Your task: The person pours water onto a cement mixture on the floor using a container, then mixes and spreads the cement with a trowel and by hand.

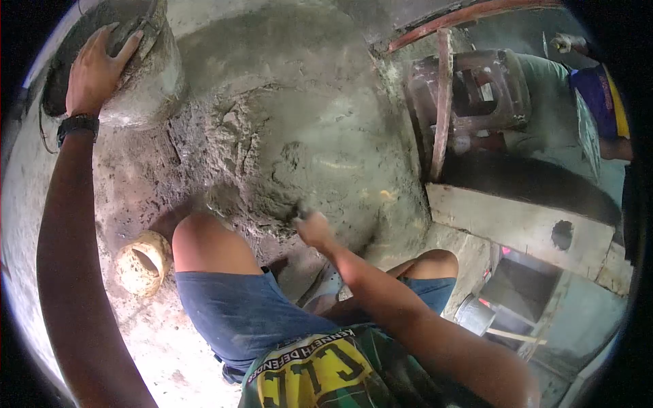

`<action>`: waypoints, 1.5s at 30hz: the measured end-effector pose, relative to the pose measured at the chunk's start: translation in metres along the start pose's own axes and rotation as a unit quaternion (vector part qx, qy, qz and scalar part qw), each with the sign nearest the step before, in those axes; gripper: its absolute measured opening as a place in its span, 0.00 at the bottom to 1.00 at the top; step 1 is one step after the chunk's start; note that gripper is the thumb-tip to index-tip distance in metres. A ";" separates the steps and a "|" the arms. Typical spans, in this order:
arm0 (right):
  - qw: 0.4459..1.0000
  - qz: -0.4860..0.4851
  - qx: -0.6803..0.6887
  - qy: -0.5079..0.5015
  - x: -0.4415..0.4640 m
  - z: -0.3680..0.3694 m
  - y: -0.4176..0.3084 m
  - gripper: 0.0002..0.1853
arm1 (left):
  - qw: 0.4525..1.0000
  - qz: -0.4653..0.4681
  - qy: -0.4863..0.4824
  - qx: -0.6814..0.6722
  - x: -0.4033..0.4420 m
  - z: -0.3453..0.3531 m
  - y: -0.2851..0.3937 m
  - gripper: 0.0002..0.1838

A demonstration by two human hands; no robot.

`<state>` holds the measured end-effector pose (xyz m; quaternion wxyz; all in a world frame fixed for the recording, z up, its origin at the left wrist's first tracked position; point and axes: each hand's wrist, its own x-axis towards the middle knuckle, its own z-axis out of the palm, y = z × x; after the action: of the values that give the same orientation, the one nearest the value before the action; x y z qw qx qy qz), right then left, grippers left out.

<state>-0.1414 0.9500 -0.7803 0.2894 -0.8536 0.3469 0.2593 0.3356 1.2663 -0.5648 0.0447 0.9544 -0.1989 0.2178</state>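
Note:
At the upper left, my left hand (95, 71) holds the rim of a mortar-caked bucket (153, 81), its thumb and fingers spread over the edge. The bucket leans with its dark mouth toward the left. My right hand (314, 230) is closed around the dark handle of what looks like a trowel (300, 212), low over the wet mortar (238, 136). Motion blurs this hand, and the trowel's blade is hard to make out. Rough, lumpy mortar lies between the two hands, with a smoother grey spread to its right.
A mortar-smeared round container (143, 264) sits beside my left knee. Right of the mortar are a wooden bar (442, 102), a worn plastic chair (469, 92) and a board with a hole (520, 217). Another person's arm (615, 148) shows at far right. A metal bucket (474, 315) stands lower right.

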 end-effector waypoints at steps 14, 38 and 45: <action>0.942 -0.035 0.291 -0.163 -0.001 -0.038 -0.063 0.13 | 0.994 0.060 0.008 0.090 0.003 0.025 -0.028 0.30; 0.898 0.028 0.418 0.130 -0.311 -0.525 -0.107 0.15 | 0.999 -0.010 0.025 -0.032 0.003 -0.026 0.012 0.38; 0.874 -0.025 -0.366 0.317 -0.245 -0.606 -0.026 0.12 | 0.998 0.009 0.041 -0.039 0.000 -0.013 0.001 0.37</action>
<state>-0.1287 0.6649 -0.1915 -0.1632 -0.9433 0.2790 0.0757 0.3299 1.2675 -0.5527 0.0886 0.9404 -0.2136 0.2494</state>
